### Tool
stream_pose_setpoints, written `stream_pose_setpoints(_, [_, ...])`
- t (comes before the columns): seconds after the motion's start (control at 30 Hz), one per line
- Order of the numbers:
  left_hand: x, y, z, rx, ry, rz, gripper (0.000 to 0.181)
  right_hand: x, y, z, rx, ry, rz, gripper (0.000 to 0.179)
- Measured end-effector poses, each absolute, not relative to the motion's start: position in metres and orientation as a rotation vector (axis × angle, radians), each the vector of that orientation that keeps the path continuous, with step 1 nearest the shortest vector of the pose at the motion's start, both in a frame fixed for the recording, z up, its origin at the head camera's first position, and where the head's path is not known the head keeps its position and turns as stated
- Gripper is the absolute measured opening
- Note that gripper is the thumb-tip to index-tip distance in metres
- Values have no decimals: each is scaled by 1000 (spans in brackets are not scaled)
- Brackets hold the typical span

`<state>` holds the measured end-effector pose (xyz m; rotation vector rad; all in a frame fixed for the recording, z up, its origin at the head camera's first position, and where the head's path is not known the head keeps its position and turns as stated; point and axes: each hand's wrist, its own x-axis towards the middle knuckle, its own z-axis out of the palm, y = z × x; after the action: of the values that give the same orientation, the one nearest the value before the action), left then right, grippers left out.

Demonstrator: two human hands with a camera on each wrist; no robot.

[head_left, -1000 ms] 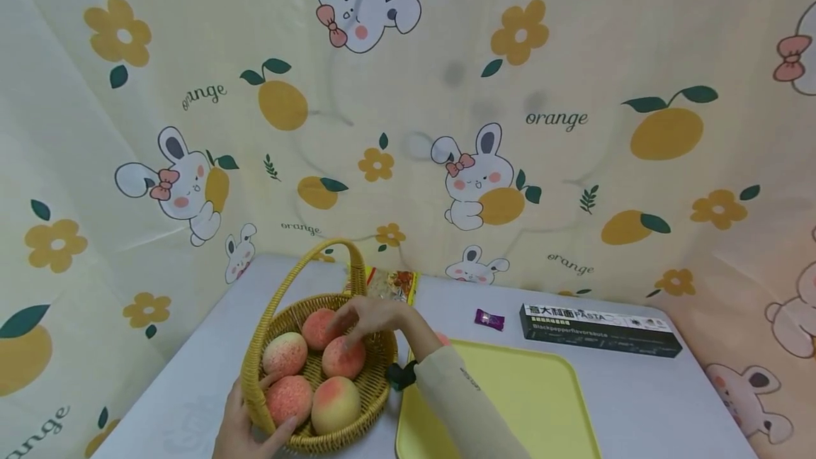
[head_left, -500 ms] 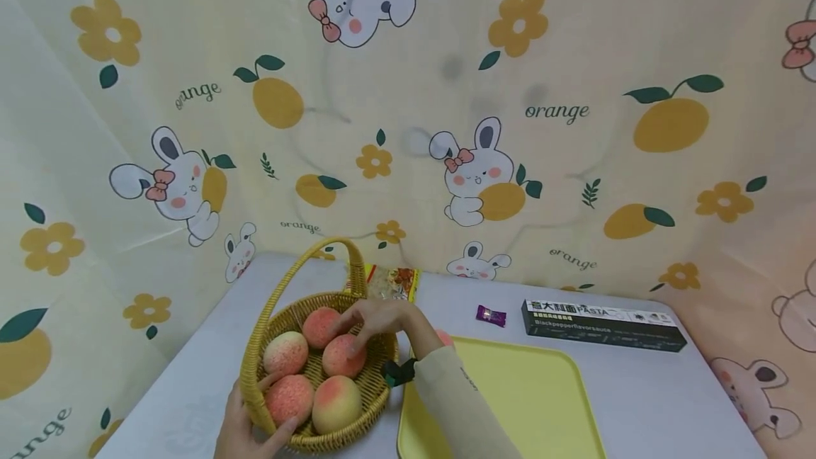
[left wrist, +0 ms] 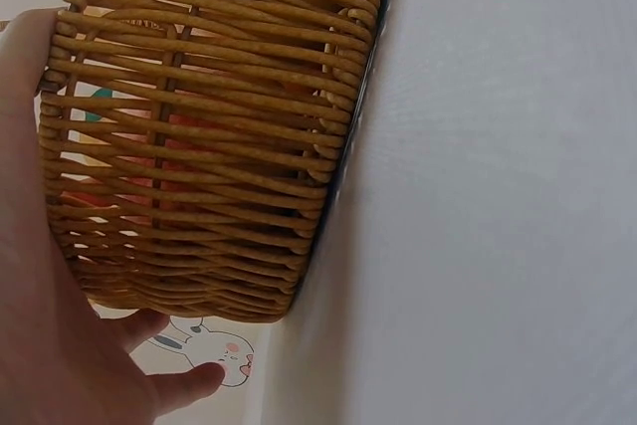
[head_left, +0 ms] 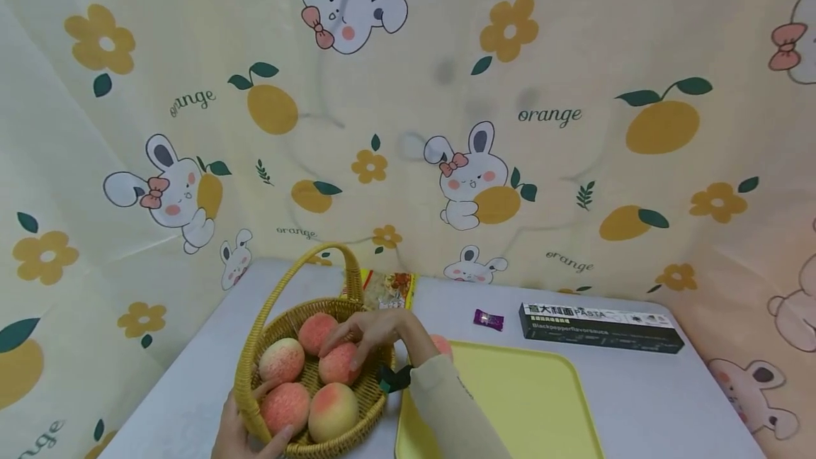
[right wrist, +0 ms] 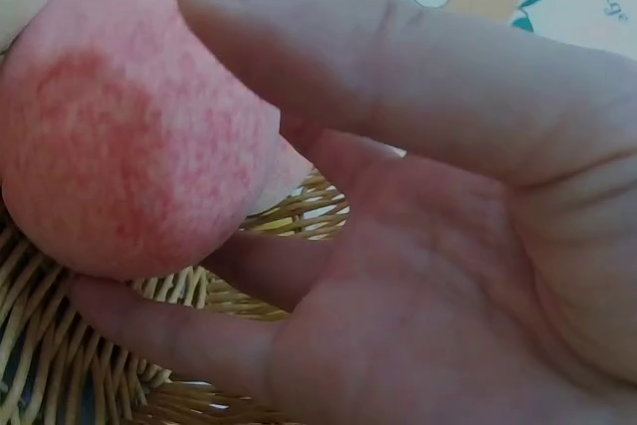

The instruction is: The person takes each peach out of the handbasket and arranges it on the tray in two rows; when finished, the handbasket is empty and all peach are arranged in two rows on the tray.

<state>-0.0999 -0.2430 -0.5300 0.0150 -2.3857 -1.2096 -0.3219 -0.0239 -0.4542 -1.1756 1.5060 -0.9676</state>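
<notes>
fingers of your right hand (head_left: 376, 328) hold a pink peach (right wrist: 129, 136) inside the wicker basket (left wrist: 199, 156), among four other peaches (head_left: 334, 413); your left hand (head_left: 242, 432) grips the basket's side, near a yellow tray (head_left: 523, 402).

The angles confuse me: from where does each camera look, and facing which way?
Head: worn on the head, looking forward and down at the basket, yellow tray and patterned backdrop; left hand, right hand and a sleeve show.
Left wrist: on that wrist, facing the basket's side and the tabletop; part of the left hand shows.
Right wrist: on that wrist, facing a gripped peach; the right hand shows palm-side.
Shared: head and right wrist both show that peach.
</notes>
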Motion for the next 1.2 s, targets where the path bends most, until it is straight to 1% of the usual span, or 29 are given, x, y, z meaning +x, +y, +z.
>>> stream_pose_setpoints(0.13, [-100, -244, -531, -4, -2369, -1221, 63, -321, -25, -457, -1166, 1504, -998, 57])
stream_pose_setpoints(0.27, [-100, -242, -529, 48, -2394, -1228, 63, -319, -26, -458, -1165, 1556, -1003, 54])
stream_pose_setpoints(0.37, [-100, -240, -526, 93, -2414, -1248, 66, -318, -26, -459, -1162, 1589, -1008, 53])
stream_pose_setpoints(0.5, [-98, -236, -522, 158, -2398, -1435, 87, -316, -27, -459, -1162, 1625, -1002, 54])
stream_pose_setpoints(0.6, [-97, -234, -520, 197, -2364, -1576, 100, -314, -27, -459, -1225, 1670, -958, 55])
stream_pose_setpoints(0.67, [-97, -233, -518, 209, -2376, -1550, 95, -313, -28, -460, -1280, 1686, -936, 56])
stream_pose_setpoints(0.77, [-96, -232, -516, 219, -2387, -1515, 93, -313, -30, -460, -1350, 1713, -918, 55])
stream_pose_setpoints(0.83, [-95, -231, -514, 231, -2373, -1545, 93, -312, -30, -459, -1381, 1730, -910, 54])
stream_pose_setpoints(0.9, [-95, -230, -513, 240, -2330, -1633, 98, -312, -29, -456, -1415, 1758, -889, 54])
stream_pose_setpoints(1.03, [-98, -234, -519, 148, -2360, -1480, 84, -311, -24, -447, -1428, 1799, -906, 55])
stream_pose_setpoints(1.13, [-100, -238, -523, 100, -2409, -1298, 69, -311, -18, -441, -1384, 1787, -983, 54])
stream_pose_setpoints(1.2, [-99, -237, -522, 121, -2427, -1292, 69, -312, -14, -438, -1368, 1763, -1028, 54])
